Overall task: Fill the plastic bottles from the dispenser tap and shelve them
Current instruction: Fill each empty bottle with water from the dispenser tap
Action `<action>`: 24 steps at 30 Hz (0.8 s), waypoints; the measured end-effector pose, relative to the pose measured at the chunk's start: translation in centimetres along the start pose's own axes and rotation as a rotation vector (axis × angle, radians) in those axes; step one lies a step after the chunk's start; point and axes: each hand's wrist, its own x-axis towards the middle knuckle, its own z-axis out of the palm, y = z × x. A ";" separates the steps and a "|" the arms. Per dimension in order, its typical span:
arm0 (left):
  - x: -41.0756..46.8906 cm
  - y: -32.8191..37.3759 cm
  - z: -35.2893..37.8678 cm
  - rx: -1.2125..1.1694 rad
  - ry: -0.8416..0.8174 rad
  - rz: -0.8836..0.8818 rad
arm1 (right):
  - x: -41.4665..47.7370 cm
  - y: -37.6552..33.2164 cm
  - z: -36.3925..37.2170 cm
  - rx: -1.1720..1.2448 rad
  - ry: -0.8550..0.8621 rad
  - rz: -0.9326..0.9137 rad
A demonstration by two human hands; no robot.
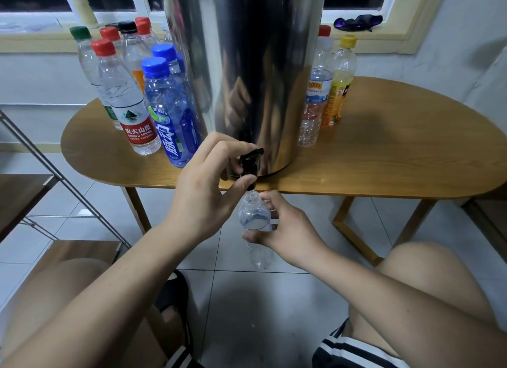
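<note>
Black plastic tap (pixel 250 161) on polished steel dispenser (pixel 247 66) is being pinched by left hand (pixel 203 181). Clear ribbed bottle (pixel 253 216) is being gripped beneath by right hand (pixel 286 232).

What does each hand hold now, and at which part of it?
The right hand holds the clear uncapped bottle around its upper body, below the neck. The left hand grips the black tap at its lever.

Dispenser (pixel 247 66): top cut off, I can't see it.
Tap (pixel 249 162): my left grip (pixel 203 186) covers part of it.
Bottle (pixel 253 214): my right grip (pixel 285 230) hides its middle.
Shelf (pixel 24 197): cut off at the left.
</note>
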 end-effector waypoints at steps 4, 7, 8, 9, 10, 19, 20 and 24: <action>0.0 0.1 0.0 0.001 -0.003 -0.002 | 0.0 0.1 0.0 -0.007 0.002 0.004; 0.0 0.1 0.0 0.003 -0.003 -0.005 | 0.0 0.2 0.1 -0.011 0.005 0.000; 0.0 0.1 -0.1 0.006 -0.004 -0.004 | 0.1 0.2 0.1 -0.014 0.005 0.000; 0.0 0.2 -0.1 0.011 -0.006 -0.004 | 0.1 0.2 0.1 -0.018 0.005 0.000; 0.0 0.2 -0.1 0.015 -0.006 -0.006 | 0.1 0.1 0.1 -0.022 0.003 0.000; 0.0 0.1 -0.1 -0.001 -0.014 -0.025 | 0.3 0.0 0.4 -0.014 -0.003 0.002; 0.0 0.1 -0.1 0.000 -0.016 -0.025 | 0.4 0.0 0.5 -0.018 -0.004 0.004; 0.1 0.1 -0.1 -0.002 -0.018 -0.029 | 0.4 0.2 0.6 -0.013 -0.006 0.021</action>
